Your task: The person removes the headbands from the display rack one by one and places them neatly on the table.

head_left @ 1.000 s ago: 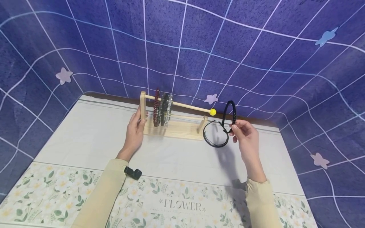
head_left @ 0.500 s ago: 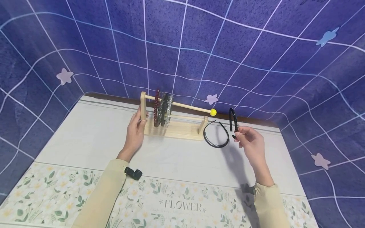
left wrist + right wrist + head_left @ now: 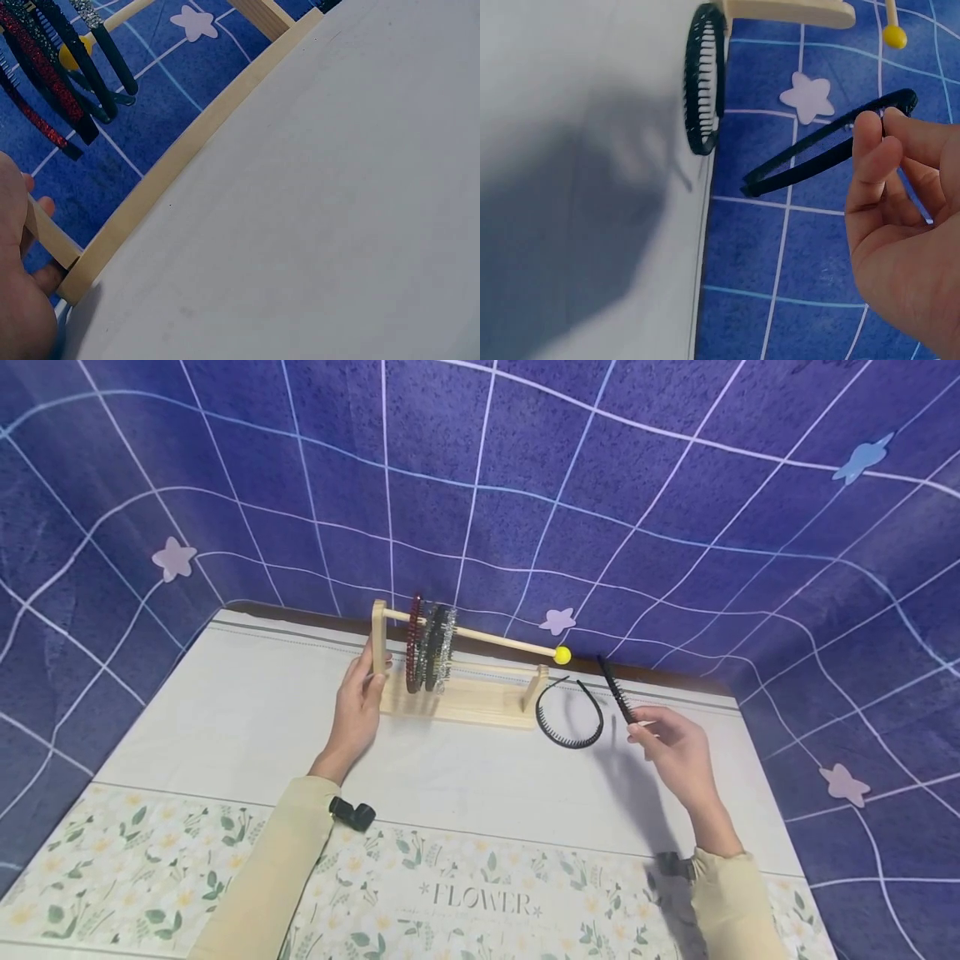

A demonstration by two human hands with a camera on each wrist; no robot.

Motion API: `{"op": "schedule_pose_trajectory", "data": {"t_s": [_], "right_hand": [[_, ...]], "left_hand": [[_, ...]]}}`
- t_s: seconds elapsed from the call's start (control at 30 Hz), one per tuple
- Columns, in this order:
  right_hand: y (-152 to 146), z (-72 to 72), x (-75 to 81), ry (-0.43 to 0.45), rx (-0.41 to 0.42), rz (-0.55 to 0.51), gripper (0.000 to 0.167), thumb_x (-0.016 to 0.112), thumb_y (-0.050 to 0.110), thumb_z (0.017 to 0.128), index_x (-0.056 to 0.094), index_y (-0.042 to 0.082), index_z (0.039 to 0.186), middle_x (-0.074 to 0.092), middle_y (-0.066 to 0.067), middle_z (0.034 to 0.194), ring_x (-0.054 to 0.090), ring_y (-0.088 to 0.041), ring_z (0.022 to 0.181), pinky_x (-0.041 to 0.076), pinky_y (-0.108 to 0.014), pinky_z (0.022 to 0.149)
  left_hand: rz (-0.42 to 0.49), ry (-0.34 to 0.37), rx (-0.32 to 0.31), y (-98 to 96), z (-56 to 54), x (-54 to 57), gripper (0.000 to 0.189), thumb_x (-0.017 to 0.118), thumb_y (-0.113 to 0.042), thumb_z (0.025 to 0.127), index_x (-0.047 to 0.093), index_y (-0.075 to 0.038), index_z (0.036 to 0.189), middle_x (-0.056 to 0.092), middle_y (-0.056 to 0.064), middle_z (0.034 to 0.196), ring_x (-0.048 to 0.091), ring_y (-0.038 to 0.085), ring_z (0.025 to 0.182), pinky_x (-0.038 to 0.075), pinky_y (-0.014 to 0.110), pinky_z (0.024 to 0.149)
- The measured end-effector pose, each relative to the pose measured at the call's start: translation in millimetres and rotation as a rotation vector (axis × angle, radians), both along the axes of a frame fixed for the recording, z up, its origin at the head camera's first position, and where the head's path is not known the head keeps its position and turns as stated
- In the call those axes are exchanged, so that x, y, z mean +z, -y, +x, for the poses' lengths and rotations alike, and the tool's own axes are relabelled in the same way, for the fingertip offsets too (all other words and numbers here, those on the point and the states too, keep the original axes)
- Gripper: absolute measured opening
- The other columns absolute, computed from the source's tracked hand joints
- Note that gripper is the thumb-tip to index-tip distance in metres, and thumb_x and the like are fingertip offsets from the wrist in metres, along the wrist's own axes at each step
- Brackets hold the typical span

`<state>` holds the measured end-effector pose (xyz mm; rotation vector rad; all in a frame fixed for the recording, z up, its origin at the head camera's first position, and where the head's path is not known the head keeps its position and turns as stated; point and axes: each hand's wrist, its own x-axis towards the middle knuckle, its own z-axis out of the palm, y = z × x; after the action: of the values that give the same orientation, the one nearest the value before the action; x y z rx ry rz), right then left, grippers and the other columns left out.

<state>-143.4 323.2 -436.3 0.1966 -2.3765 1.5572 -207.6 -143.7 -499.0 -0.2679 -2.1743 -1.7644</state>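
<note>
My left hand (image 3: 356, 706) grips the left upright of a wooden rack (image 3: 480, 700), thumb in front and fingers behind. Several headbands (image 3: 430, 652), dark red, black and silvery, hang on the rack's upper rod (image 3: 502, 642), bunched toward its left half. A yellow ball (image 3: 562, 655) caps that rod's right end. My right hand (image 3: 672, 752) pinches a black toothed headband (image 3: 617, 689) between thumb and fingers, raised to the right of the rack. In the right wrist view its loop (image 3: 802, 161) appears nearly edge-on. Another black headband (image 3: 570, 743) lies by the rack's right end.
The rack stands on a white tabletop (image 3: 465, 777) with a floral strip (image 3: 480, 893) along the front. Behind and at both sides hangs a blue gridded cloth (image 3: 480, 485) with star shapes. A small black device (image 3: 352, 814) sits on the left wrist.
My right hand has moved right and slightly toward me with its headband, away from the lying one. The held headband has turned edge-on to the head view. My left hand has stayed put.
</note>
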Motion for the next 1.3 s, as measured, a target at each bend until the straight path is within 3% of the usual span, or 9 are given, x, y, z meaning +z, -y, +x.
{"op": "schedule_pose_trajectory", "data": {"t_s": [0.13,0.37,0.6,0.73,0.93,1.1,1.23,1.3], "right_hand": [[-7,2.6,-5.2,-0.01,0.008,0.015,0.021,0.075,-0.018,0.095,0.076,-0.014,0.116,0.081,0.005,0.111,0.074,0.001,0.077,0.062,-0.018,0.056],[-21,4.3,-9.9,0.01,0.018,0.058,0.023,0.076,-0.015,0.096,0.075,-0.013,0.119,0.078,0.014,0.11,0.073,-0.001,0.08,0.066,-0.02,0.062],[-32,8.1,-9.5,0.059,-0.1,0.139,0.025,0.089,0.002,0.093,0.08,-0.003,0.116,0.076,0.019,0.101,0.071,-0.001,0.082,0.063,-0.012,0.072],[-39,9.4,-13.2,0.064,-0.12,0.137,0.032,0.092,0.002,0.09,0.078,-0.006,0.117,0.078,0.014,0.106,0.07,-0.002,0.085,0.062,-0.01,0.076],[-47,9.9,-17.7,0.028,-0.076,0.125,0.036,0.093,-0.007,0.085,0.077,-0.007,0.117,0.079,0.001,0.113,0.071,0.0,0.087,0.064,-0.012,0.079],[-56,8.2,-24.1,0.001,0.046,0.054,0.035,0.086,-0.021,0.081,0.073,-0.018,0.114,0.07,0.008,0.129,0.074,-0.003,0.087,0.066,-0.015,0.087],[-63,7.1,-28.2,0.009,0.074,0.095,0.037,0.087,-0.02,0.081,0.073,-0.018,0.115,0.068,0.014,0.137,0.075,-0.001,0.09,0.065,-0.014,0.092],[-67,6.8,-30.0,0.023,0.065,0.135,0.038,0.09,-0.016,0.082,0.075,-0.016,0.116,0.07,0.004,0.143,0.076,0.001,0.093,0.063,-0.013,0.095]], "left_hand": [[-0.001,-0.003,-0.005,-0.9,2.7,4.0,0.069,0.046,0.004,0.115,0.025,-0.013,0.178,0.049,0.035,0.152,0.055,0.056,0.143,0.047,0.055,0.128],[-0.003,0.003,0.003,-0.5,1.5,3.0,0.067,0.045,0.003,0.115,0.026,-0.013,0.177,0.049,0.034,0.152,0.056,0.053,0.143,0.047,0.056,0.128],[-0.01,-0.008,0.006,0.7,-1.3,-1.3,0.068,0.046,0.002,0.115,0.026,-0.015,0.178,0.049,0.033,0.152,0.057,0.053,0.143,0.048,0.052,0.127],[-0.016,-0.014,0.01,1.7,-5.5,-8.6,0.068,0.045,0.003,0.115,0.025,-0.015,0.178,0.048,0.034,0.152,0.056,0.054,0.142,0.047,0.054,0.127],[-0.029,-0.008,0.014,6.2,-12.1,-22.5,0.069,0.046,-0.001,0.116,0.025,-0.021,0.178,0.049,0.032,0.154,0.058,0.053,0.141,0.048,0.058,0.127],[-0.031,-0.009,0.005,8.7,-12.5,-24.4,0.071,0.049,-0.004,0.116,0.025,-0.03,0.178,0.051,0.025,0.154,0.06,0.046,0.142,0.051,0.052,0.126],[-0.03,-0.007,-0.001,9.3,-12.6,-24.5,0.071,0.048,-0.004,0.116,0.025,-0.031,0.178,0.051,0.024,0.154,0.059,0.046,0.143,0.051,0.052,0.126],[-0.026,-0.006,0.0,9.5,-13.2,-25.2,0.071,0.048,-0.003,0.116,0.025,-0.028,0.178,0.051,0.025,0.154,0.059,0.047,0.142,0.051,0.054,0.126]]}}
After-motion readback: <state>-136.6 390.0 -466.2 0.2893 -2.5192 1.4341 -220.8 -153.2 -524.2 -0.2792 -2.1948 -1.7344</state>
